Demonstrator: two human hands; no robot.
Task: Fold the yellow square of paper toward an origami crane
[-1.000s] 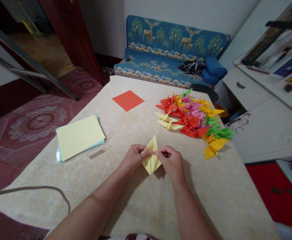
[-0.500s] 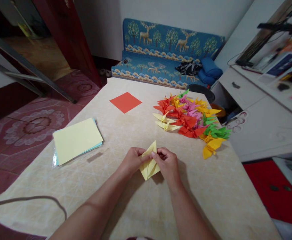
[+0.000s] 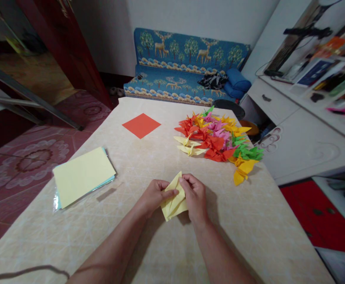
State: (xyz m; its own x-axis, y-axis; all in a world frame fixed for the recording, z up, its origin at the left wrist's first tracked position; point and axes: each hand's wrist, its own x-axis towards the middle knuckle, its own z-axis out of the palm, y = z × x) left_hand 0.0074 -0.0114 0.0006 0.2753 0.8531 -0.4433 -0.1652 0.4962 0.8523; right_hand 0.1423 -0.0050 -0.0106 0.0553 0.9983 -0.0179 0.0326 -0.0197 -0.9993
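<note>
A pale yellow folded paper [image 3: 172, 205] with a pointed top is held between both hands, above the near middle of the table. My left hand [image 3: 157, 194] pinches its left side, the thumb lying across the front. On the right edge near the top, my right hand [image 3: 194, 193] grips it with thumb and fingers; its other fingertips are hidden behind. Beyond the hands sits a cluster of folded paper cranes [image 3: 216, 136] in red, orange, pink, green and yellow. A red square sheet [image 3: 141, 126] lies flat further back.
To the left, a stack of pale yellow paper [image 3: 83, 177] rests on a clear plastic wrapper, with blue sheets beneath. A dark cord [image 3: 36, 269] crosses the table's near left corner. A blue sofa [image 3: 175, 75] stands behind the table, a white cabinet [image 3: 305, 138] to the right.
My right thumb has shifted up toward the paper's top edge, and my left thumb now lies further across its front. The paper's front looks more opened out. The whole view has shifted slightly.
</note>
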